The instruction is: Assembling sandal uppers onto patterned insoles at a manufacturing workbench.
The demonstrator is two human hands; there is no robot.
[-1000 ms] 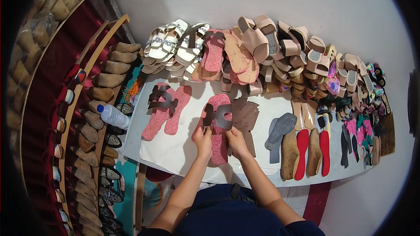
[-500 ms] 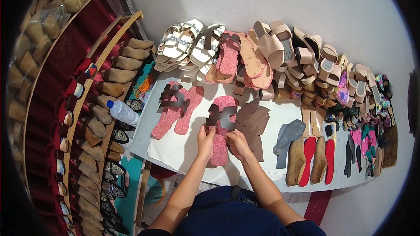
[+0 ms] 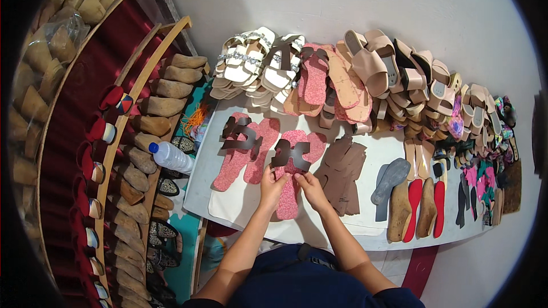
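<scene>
Between both hands is a dark brown sandal strap piece (image 3: 291,153) with cut-out sides. My left hand (image 3: 271,189) pinches its lower left edge, and my right hand (image 3: 313,192) pinches its lower right. Directly behind it stretches a pink speckled insole (image 3: 288,199); whether my fingers grip that too, I cannot tell. Another pink insole (image 3: 317,145) shows partly behind the strap. To the left lies a pair of pink insoles (image 3: 262,148), with dark strap pieces (image 3: 240,132) on top. Brown cut strap pieces (image 3: 342,177) are piled right of my right hand.
Finished white sandals (image 3: 242,60) and beige slides (image 3: 371,63) are heaped along the wall. Wooden lasts (image 3: 399,211) and red insoles (image 3: 439,208) lie at the table's right. A water bottle (image 3: 171,157) and racks of lasts (image 3: 162,105) stand left.
The view has shifted left, so the table's things appear further right. Both hands still hold the strap piece, now left relative to the table. A second pink insole shows behind it.
</scene>
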